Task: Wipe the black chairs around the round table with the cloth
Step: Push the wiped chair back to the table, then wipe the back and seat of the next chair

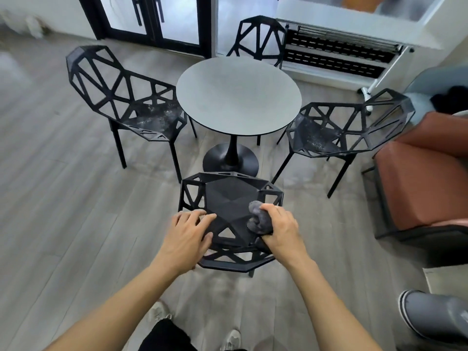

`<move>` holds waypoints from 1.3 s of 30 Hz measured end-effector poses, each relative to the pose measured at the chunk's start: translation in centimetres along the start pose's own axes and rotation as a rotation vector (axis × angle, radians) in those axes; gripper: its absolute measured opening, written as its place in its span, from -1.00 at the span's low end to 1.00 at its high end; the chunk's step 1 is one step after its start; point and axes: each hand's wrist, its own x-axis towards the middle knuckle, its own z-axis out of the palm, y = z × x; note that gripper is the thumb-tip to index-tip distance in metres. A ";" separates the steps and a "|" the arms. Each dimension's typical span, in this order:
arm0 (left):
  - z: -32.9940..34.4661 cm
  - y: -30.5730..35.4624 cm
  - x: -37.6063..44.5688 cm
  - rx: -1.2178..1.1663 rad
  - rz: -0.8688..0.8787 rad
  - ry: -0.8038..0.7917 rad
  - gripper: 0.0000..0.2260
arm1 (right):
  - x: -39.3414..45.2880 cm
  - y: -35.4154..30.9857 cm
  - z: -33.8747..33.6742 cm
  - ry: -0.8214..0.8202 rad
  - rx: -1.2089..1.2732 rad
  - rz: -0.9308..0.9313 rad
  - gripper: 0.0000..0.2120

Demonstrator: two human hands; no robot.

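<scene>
Several black lattice chairs stand around a round grey table. The nearest chair is right below me, its seat dark and plain. My right hand grips a bunched grey cloth against the right side of this chair's backrest. My left hand rests on the left side of the backrest, fingers spread over the frame. The left chair and the right chair have whitish dusty marks on their seats. A far chair stands behind the table.
A rust-brown sofa sits at the right, close to the right chair. A grey bin stands at the lower right. Glass doors and a folded drying rack are at the back. Wood floor lies open at the left.
</scene>
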 end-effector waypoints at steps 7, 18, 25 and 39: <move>-7.6 -7.2 0.6 0.041 -0.052 0.098 -0.70 | 3.5 -9.9 0.7 0.127 0.138 -0.040 -0.34; -14.1 -23.3 -0.4 0.087 -0.193 0.111 -0.68 | 10.7 -26.4 7.2 0.121 0.239 -0.100 -0.34; -15.4 -31.2 2.3 0.057 -0.275 0.140 -0.65 | 17.9 -31.8 10.3 0.060 0.250 -0.137 -0.35; -14.5 -44.9 18.9 0.049 -0.374 0.130 -0.67 | 40.8 -37.3 14.0 -0.011 0.301 -0.156 -0.38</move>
